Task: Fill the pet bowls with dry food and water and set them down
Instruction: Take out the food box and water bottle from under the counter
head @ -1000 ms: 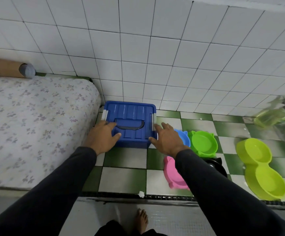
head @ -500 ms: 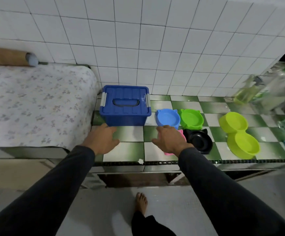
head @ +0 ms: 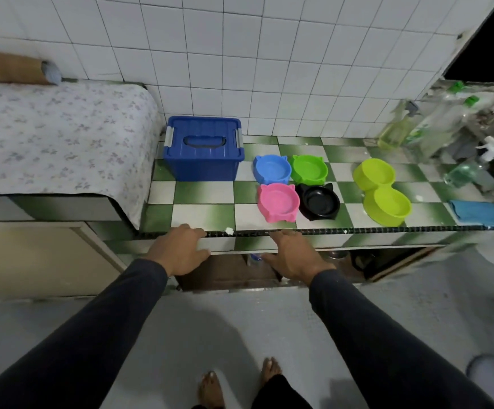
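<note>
Head view, left to right: the left hand (head: 181, 251) hangs empty, fingers loosely spread, at the counter edge (head: 387, 230); the lidded blue bin (head: 204, 152) sits behind, and the right hand (head: 294, 254) is likewise empty. Four cat-eared bowls (head: 278, 202) and the double bowl (head: 383, 191) stand empty on the counter, so unlatching both bin clips together seems best.

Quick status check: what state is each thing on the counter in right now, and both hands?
Blue box: lid on, latches down.
Blue bowl: empty.
Green bowl: empty.
Pink bowl: empty.
Black bowl: empty.
Double bowl: both wells empty.
Left hand: open, holds nothing.
Right hand: open, holds nothing.
</note>
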The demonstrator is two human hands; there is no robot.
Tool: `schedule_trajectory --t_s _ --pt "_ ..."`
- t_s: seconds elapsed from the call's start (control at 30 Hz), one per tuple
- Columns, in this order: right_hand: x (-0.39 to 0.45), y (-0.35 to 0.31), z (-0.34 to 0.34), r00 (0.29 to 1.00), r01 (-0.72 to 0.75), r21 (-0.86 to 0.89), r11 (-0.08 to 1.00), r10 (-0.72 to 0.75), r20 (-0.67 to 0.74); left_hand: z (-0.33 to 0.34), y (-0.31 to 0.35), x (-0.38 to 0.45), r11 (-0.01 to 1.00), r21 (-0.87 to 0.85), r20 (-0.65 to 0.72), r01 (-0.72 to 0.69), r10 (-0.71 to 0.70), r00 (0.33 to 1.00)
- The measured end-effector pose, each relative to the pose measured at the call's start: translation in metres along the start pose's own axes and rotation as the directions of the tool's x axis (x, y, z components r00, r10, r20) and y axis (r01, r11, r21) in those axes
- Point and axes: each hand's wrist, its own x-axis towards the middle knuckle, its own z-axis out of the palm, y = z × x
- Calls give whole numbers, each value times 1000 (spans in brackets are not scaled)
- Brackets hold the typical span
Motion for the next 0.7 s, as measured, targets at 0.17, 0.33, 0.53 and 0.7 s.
schedule_trajectory --t_s 0.17,0.33,0.53,0.7 --pt "-30 33 22 999 -8 24 1000 6 48 37 33 -15 1000 25 17 7 -7 1000" --pt "-43 76 47 995 -5 17 1000 3 99 78 70 -19 999 -3 28 51 -51 998" --pt "-48 114 82 986 0 63 998 -10 167 131 96 -23 992 -74 65 100 -96 993" --pt "-38 131 104 981 -22 120 992 -1 193 162 104 -21 991 -68 69 114 -109 992"
